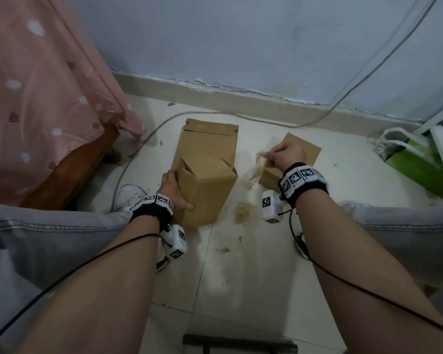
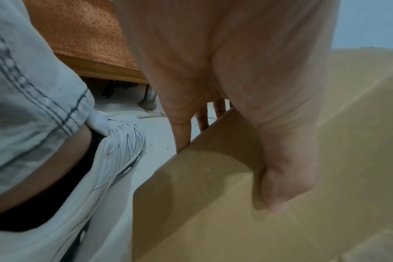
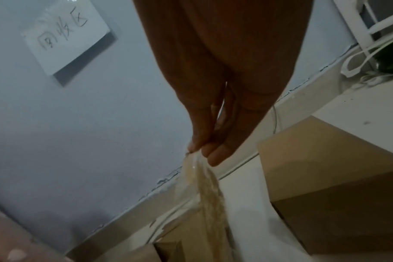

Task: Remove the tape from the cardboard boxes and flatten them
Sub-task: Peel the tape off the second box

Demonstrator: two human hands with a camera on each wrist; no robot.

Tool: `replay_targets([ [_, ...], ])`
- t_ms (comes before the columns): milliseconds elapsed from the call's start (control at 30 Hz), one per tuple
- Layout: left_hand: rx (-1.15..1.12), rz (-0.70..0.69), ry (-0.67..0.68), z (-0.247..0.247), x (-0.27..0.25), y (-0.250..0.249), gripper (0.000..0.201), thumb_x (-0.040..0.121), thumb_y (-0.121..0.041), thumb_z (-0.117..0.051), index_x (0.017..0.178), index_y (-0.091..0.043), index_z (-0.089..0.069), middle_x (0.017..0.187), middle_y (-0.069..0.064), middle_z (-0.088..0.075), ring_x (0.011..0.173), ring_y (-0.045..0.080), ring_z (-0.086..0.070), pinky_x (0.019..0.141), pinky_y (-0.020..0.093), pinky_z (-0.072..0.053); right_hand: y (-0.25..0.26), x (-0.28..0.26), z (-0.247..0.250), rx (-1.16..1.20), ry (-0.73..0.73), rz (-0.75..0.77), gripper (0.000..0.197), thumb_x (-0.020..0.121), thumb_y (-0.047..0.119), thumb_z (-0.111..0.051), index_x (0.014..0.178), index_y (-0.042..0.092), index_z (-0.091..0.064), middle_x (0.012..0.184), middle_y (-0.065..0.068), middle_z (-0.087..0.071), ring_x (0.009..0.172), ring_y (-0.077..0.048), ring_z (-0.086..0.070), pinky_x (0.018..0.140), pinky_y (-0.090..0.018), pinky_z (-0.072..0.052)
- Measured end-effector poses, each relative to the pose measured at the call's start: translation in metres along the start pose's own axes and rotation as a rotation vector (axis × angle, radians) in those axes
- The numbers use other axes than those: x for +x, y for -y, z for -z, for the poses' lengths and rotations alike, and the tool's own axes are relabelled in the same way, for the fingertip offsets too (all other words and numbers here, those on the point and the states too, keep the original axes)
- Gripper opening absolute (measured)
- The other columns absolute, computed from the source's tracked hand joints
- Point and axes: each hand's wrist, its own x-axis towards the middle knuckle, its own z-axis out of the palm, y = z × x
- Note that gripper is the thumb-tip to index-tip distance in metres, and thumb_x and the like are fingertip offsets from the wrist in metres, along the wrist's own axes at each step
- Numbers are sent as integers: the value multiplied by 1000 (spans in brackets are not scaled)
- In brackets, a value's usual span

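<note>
A brown cardboard box (image 1: pixel 207 190) stands on the tiled floor between my knees, its top flaps loose. My left hand (image 1: pixel 175 191) grips its left edge, thumb across the near face (image 2: pixel 285 187) and fingers (image 2: pixel 184 134) behind the side. A strip of clear tape (image 1: pixel 256 169) with cardboard fibres stuck to it hangs from my right hand (image 1: pixel 284 155), which pinches its upper end (image 3: pixel 195 150) in the air to the right of the box. A flattened box (image 1: pixel 210 141) lies behind the standing one. Another closed box (image 1: pixel 299 159) sits under my right hand (image 3: pixel 339 186).
A bed with a pink cover (image 1: pixel 44 98) and wooden frame stands at the left. A grey cable (image 1: pixel 215 113) runs along the floor by the wall. A green bag (image 1: pixel 417 159) and white rack are at the right. Torn tape scraps (image 1: pixel 243 212) lie near the box.
</note>
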Motion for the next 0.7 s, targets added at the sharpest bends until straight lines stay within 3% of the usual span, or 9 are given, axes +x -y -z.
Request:
replay_targets([
  [100,-6,5,10,1,0,-1,127,57,-23,-94,151,-11,-10,148,12,-25,136,31,-34,112,42,-36,-2,1,-8,-10,0,-1,16,74,7,-84,74,1,-70,77,-14,-74,64,-17,-72,63,-24,-60],
  [167,-3,0,16,1,0,-4,127,57,-24,-94,151,-12,-10,148,12,-24,136,30,-34,112,42,-36,-6,1,-14,-111,-5,12,14,75,11,-84,76,2,-73,79,-11,-74,69,-15,-71,58,-19,-55],
  [333,-18,11,10,1,1,-5,127,57,-24,-94,151,-12,-9,148,11,-24,136,30,-36,112,42,-36,-41,8,-31,-352,53,14,14,81,17,-79,87,4,-78,88,-10,-74,87,-22,-69,77,-29,-56],
  [500,-46,8,2,0,6,-3,126,57,-23,-93,151,-13,-10,148,11,-25,136,31,-36,111,44,-38,-79,4,-50,-558,148,2,16,87,13,-66,89,-3,-69,86,-16,-66,80,-29,-60,66,-30,-45],
  [633,-42,-12,3,-4,12,-9,123,59,-23,-92,151,-12,-11,147,11,-25,134,32,-37,109,42,-39,-109,-1,-69,-741,268,-58,21,93,16,-57,75,5,-56,75,-12,-56,70,-26,-55,67,-31,-46],
  [700,-27,-22,7,-7,14,-13,122,60,-24,-91,150,-12,-10,147,12,-24,133,32,-37,107,41,-39,-122,-3,-75,-781,325,-103,21,95,20,-54,84,3,-60,83,-14,-60,78,-29,-59,72,-33,-49],
])
